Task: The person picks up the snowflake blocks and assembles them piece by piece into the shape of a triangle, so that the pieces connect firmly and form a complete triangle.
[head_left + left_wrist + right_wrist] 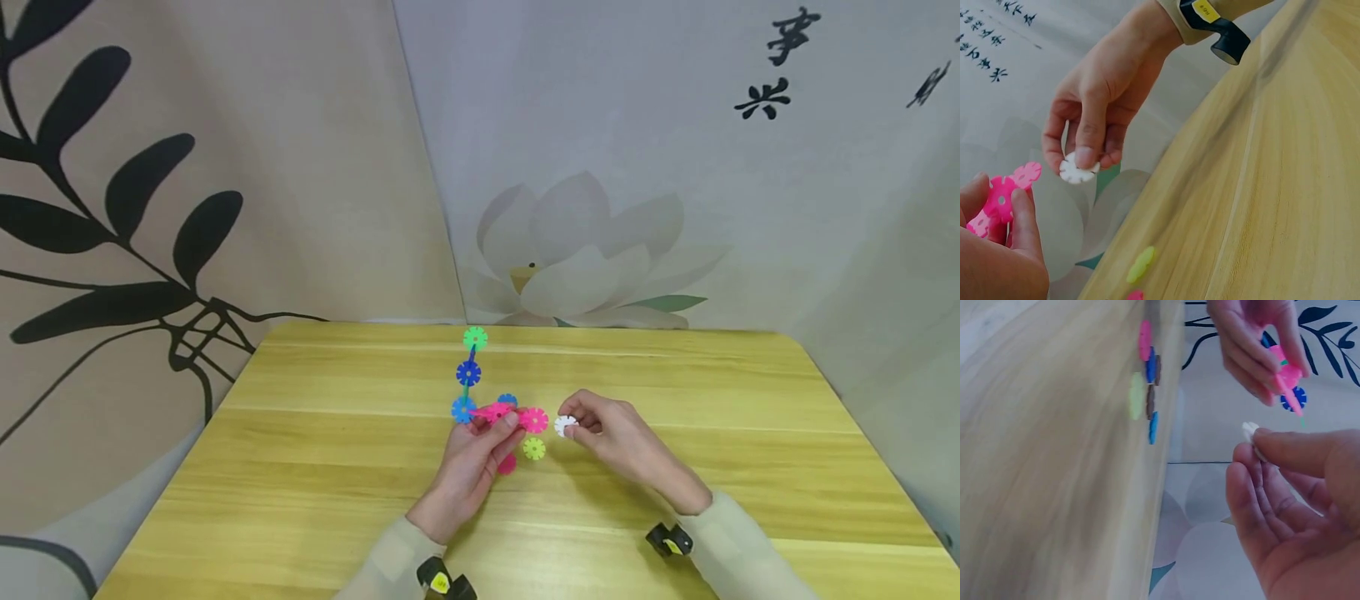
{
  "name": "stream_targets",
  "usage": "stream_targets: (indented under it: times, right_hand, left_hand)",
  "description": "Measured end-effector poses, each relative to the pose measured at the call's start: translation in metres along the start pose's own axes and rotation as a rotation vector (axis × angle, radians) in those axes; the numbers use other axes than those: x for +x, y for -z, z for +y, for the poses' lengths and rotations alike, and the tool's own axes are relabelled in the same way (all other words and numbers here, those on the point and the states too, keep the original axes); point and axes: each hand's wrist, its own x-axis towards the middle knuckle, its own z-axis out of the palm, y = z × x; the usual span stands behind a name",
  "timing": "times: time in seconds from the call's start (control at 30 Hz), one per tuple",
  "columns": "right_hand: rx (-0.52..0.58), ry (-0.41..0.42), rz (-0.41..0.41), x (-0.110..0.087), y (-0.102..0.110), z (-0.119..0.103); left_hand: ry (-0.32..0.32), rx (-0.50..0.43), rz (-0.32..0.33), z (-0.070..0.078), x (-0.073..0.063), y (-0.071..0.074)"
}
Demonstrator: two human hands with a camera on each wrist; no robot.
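My left hand (471,471) pinches the pink part of a chain of slotted snowflake discs. Pink discs (535,420) form its right end, pointing toward the other hand. From there the chain runs through a light blue disc (462,409) and a dark blue disc (468,373) to a green disc (476,338). My right hand (626,442) holds a white snowflake disc (1077,169) between thumb and fingertips. A short gap separates the white disc from the pink end. The left fingers cover part of the pink discs.
Several loose discs lie on the wooden table (315,467) beneath the hands: a yellow-green disc (534,448), a pink disc (507,464), brown discs (1150,402) and blue ones (1153,427). Behind the table's far edge hangs a printed cloth (337,167).
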Motion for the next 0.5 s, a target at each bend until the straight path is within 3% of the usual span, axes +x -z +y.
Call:
stream_targets:
  times: [0.5]
  right_hand:
    - [0.063, -0.002, 0.061, -0.0075, 0.0043, -0.0107]
  left_hand:
    - [-0.003, -0.02, 0.011, 0.0006, -0.0017, -0.0033]
